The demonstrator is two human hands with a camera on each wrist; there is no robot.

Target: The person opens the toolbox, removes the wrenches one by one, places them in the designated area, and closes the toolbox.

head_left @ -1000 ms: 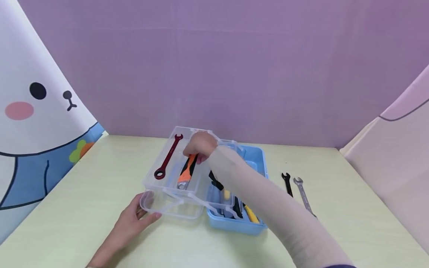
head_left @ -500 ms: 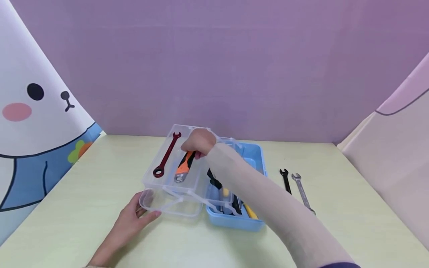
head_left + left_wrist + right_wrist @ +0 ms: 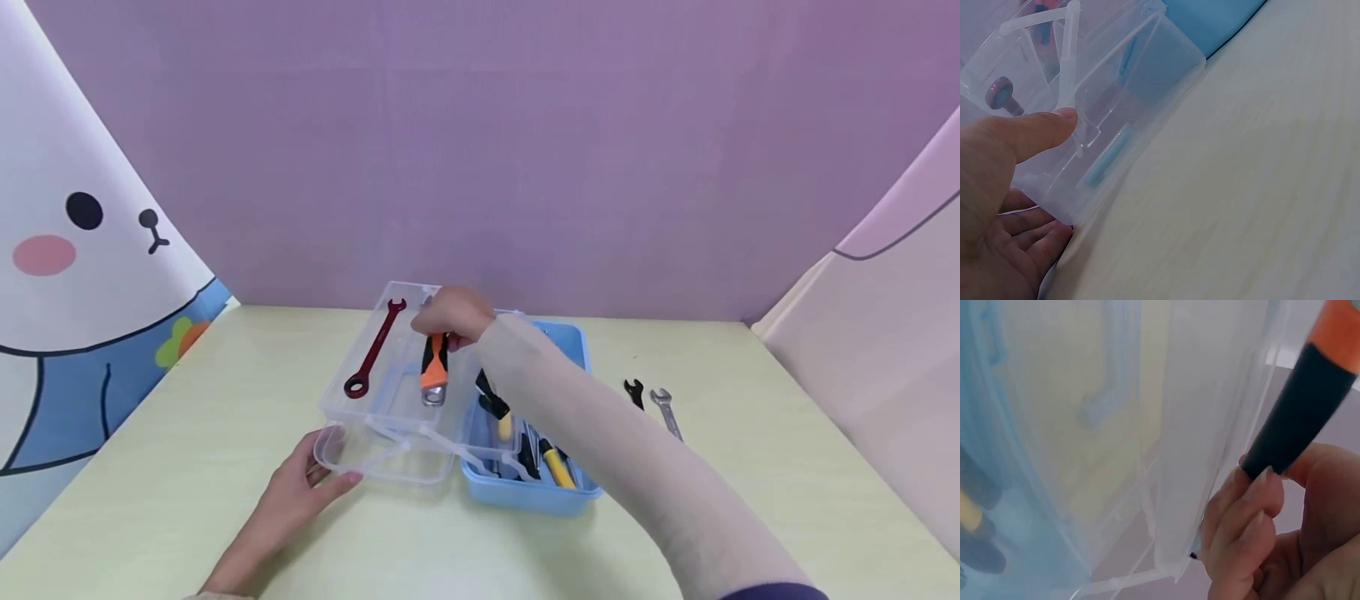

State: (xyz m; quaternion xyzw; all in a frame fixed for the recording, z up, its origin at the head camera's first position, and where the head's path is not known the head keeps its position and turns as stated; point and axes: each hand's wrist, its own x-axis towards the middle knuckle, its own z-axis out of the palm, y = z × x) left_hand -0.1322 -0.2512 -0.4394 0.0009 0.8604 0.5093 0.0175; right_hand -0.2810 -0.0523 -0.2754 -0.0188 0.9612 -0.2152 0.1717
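My left hand [image 3: 288, 496] holds the front left corner of the clear plastic tray unit [image 3: 386, 477]; in the left wrist view the thumb of that hand [image 3: 991, 162] lies on the clear plastic [image 3: 1147, 69], fingers curled by its lower corner. My right hand [image 3: 453, 315] grips the black end of an orange and black tool [image 3: 434, 371] with a metal tip, over the upper clear tray. In the right wrist view the fingers of that hand [image 3: 1285, 531] pinch the tool's dark end [image 3: 1304, 409]. A dark red wrench [image 3: 372, 354] lies in the upper tray, left of the tool.
Right of the clear trays stands a blue box [image 3: 525, 497] holding several tools, among them a yellow-handled one [image 3: 557, 465]. Farther right on the table [image 3: 787, 433] lie a black wrench [image 3: 634, 392] and a silver wrench [image 3: 666, 410], partly behind my right sleeve.
The orange and black tool has swung from a slant to nearly straight towards me and shifted right with my right hand. My left hand has stayed on the clear plastic.
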